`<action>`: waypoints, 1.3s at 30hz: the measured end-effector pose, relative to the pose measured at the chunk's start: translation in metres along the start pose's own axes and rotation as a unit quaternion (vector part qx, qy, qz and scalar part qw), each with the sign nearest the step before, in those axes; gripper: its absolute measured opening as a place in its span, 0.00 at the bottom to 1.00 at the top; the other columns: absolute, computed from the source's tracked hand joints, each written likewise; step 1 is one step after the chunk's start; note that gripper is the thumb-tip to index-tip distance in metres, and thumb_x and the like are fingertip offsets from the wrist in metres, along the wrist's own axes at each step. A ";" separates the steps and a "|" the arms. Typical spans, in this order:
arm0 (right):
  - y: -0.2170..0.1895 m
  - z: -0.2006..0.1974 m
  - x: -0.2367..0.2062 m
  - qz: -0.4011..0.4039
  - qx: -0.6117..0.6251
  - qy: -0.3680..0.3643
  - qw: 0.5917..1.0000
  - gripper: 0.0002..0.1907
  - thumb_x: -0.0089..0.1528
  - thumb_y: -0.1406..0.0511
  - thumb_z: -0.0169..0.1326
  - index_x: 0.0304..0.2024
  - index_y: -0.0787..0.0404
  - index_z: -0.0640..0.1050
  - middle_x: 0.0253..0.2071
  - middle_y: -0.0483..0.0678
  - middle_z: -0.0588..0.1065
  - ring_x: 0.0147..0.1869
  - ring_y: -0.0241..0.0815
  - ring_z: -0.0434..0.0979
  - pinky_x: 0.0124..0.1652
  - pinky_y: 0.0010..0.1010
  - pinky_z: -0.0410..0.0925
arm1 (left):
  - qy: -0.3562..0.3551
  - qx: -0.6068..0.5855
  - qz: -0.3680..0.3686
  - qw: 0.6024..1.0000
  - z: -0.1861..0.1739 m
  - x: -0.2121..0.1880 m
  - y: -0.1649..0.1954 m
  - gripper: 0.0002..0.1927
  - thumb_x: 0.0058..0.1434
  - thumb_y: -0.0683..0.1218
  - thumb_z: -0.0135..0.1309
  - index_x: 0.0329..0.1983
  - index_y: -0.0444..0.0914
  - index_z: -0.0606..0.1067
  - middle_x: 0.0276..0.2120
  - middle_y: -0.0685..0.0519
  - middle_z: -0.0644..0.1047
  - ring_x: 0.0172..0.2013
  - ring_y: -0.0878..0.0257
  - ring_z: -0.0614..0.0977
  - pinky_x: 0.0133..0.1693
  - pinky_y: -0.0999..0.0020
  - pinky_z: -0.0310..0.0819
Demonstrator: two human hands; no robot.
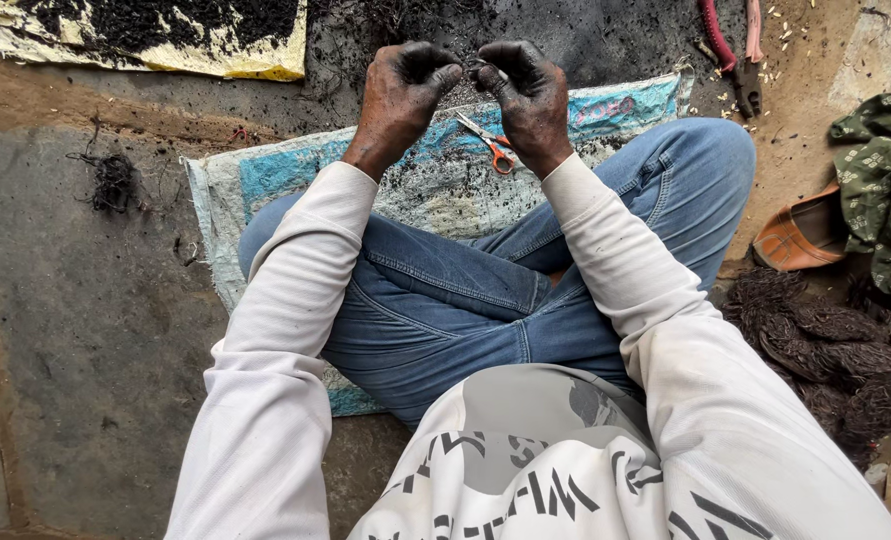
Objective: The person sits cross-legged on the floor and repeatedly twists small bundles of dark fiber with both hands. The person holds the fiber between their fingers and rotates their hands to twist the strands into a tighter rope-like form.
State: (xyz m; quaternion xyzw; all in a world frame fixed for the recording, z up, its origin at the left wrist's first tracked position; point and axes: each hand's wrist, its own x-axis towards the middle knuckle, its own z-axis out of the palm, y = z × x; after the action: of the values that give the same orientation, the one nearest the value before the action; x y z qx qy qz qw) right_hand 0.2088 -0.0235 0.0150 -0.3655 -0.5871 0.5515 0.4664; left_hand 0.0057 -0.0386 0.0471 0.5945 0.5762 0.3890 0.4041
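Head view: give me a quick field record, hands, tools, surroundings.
left hand: blackened, curled, raised over the mat
right hand: blackened, pinching something thin near the left fingertips; what it is, unclear
scissors: orange-handled, lying on the woven mat
pliers: red-handled, on the ground, upper right
dark fibre bundles: heaped beside the right knee
posture: seated cross-legged, blue jeans

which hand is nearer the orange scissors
Right. The right hand is raised just above the scissors, its wrist beside the orange handles. The left hand is farther off, to the left of the blades. Neither hand touches them.
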 end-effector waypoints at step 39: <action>0.014 0.012 -0.005 -0.084 -0.185 0.031 0.979 0.07 0.74 0.67 0.48 0.40 0.62 0.74 0.34 0.47 0.79 0.37 0.36 0.82 0.36 0.30 0.78 | 0.039 0.096 0.022 0.994 0.014 -0.002 -0.005 0.07 0.63 0.48 0.63 0.38 0.41 0.85 0.32 0.53 0.86 0.33 0.64 0.87 0.38 0.65 0.82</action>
State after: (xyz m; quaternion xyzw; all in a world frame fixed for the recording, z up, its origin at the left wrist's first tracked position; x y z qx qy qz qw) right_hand 0.1972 -0.0298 0.0007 -0.4117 -0.6932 0.3803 0.4532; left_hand 0.0167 -0.0412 0.0375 0.6273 0.6130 0.3637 0.3137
